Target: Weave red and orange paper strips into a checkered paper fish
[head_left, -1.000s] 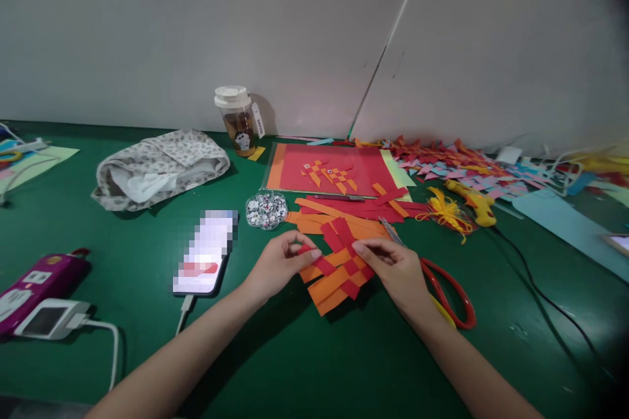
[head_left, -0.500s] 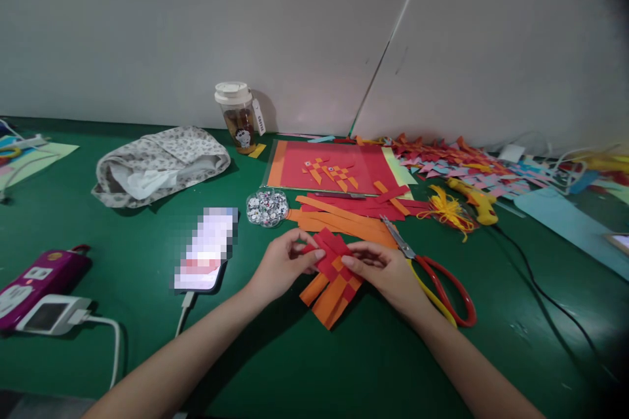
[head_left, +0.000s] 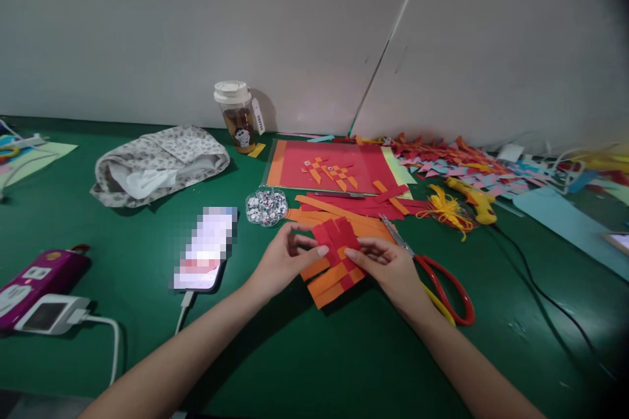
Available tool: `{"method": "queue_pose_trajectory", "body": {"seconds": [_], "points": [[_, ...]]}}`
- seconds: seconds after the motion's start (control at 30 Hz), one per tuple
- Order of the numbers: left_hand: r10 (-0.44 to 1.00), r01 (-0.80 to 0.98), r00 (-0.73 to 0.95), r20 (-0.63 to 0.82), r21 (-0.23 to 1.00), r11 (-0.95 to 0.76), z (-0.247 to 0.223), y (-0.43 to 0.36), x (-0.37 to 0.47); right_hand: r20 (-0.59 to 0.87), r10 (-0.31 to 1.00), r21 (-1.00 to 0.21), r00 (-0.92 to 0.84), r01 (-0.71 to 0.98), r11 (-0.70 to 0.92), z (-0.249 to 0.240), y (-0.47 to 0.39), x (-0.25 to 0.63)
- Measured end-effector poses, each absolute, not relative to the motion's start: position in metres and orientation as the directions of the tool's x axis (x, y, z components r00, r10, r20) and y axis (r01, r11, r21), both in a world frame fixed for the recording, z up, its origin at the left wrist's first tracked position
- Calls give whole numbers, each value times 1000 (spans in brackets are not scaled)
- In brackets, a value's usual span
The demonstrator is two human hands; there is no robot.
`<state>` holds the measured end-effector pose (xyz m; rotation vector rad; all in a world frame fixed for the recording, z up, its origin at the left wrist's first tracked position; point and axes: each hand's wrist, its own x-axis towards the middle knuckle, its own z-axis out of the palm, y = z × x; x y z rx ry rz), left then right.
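Between both hands, above the green table, is a woven piece of red and orange paper strips (head_left: 339,262). Its middle is a small checkered weave, with loose red ends pointing up and loose orange ends toward the lower left. My left hand (head_left: 287,258) pinches its left side, thumb on the front face. On the right side, my right hand (head_left: 386,265) pinches the weave near its orange squares, with the thumb in front. The other fingers of both hands are partly hidden behind the paper. Scissors with red and yellow handles (head_left: 442,288) lie beside my right hand.
Loose orange strips (head_left: 363,228), a pack of googly eyes (head_left: 266,207) and a clear sleeve with woven paper fish (head_left: 289,157) lie beyond my hands. A yellow glue gun (head_left: 479,203) and its cord are to the right. A phone (head_left: 209,249), cloth (head_left: 162,160) and cup (head_left: 236,118) stand left.
The woven paper has turned clockwise and risen slightly, its orange ends swinging further left. Both hands still pinch it and have shifted a little with it.
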<state>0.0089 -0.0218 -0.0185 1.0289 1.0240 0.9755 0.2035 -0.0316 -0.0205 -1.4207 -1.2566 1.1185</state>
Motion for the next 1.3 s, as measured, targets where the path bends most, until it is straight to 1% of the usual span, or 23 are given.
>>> {"method": "queue_pose_trajectory", "body": {"seconds": [0.07, 0.1, 0.2, 0.3, 0.37, 0.47, 0.53, 0.63, 0.7, 0.83, 0.9, 1.0, 1.1, 1.17, 1.23, 1.3], "points": [[940, -124, 266, -215, 959, 254, -17, -22, 9, -42, 988, -984, 146, 168, -67, -21, -31, 204], [933, -117, 288, -217, 959, 259, -16, -23, 9, -42, 987, -984, 154, 163, -67, -21, -31, 204], [932, -118, 315, -177, 967, 224, -15, -23, 9, -56, 997, -985, 58, 162, -65, -19, -33, 203], [938, -81, 297, -182, 973, 214, -14, -23, 7, -90, 995, -978, -37, 193, -81, -17, -36, 199], [938, -59, 282, -200, 973, 225, -14, -22, 6, -112, 993, -971, -37, 217, -101, -15, -38, 198], [937, -71, 292, -193, 972, 222, -17, -21, 6, -121, 992, -967, -31, 230, -111, -12, -40, 197], [933, -87, 318, -170, 975, 207, -19, -21, 7, -128, 989, -966, -74, 236, -107, -11, -40, 197], [927, -68, 359, -107, 988, 140, -20, -22, 8, -149, 978, -963, -144, 248, -110, -11, -39, 199], [917, -37, 389, -86, 993, 109, -20, -23, 8, -152, 978, -966, -144, 232, -116, -12, -38, 200], [893, -26, 441, -89, 993, 111, -19, -26, 8, -143, 983, -976, -119, 181, -120, -14, -37, 202], [897, -29, 435, -73, 995, 96, -20, -26, 8, -147, 979, -979, -144, 162, -123, -14, -37, 202], [922, 1, 383, -52, 998, 56, -23, -25, 8, -160, 971, -981, -176, 138, -137, -15, -37, 201], [929, 19, 363, -66, 998, 63, -23, -24, 8, -181, 960, -980, -213, 125, -157, -14, -38, 200], [928, 23, 368, -67, 998, 62, -21, -25, 9, -207, 943, -974, -261, 145, -174, -13, -39, 199], [924, 40, 381, -44, 999, 32, -20, -27, 10, -247, 919, -961, -306, 200, -192, -12, -41, 198], [919, 72, 395, -24, 997, -5, -19, -29, 10, -274, 908, -947, -316, 254, -197, -11, -42, 197]]}}
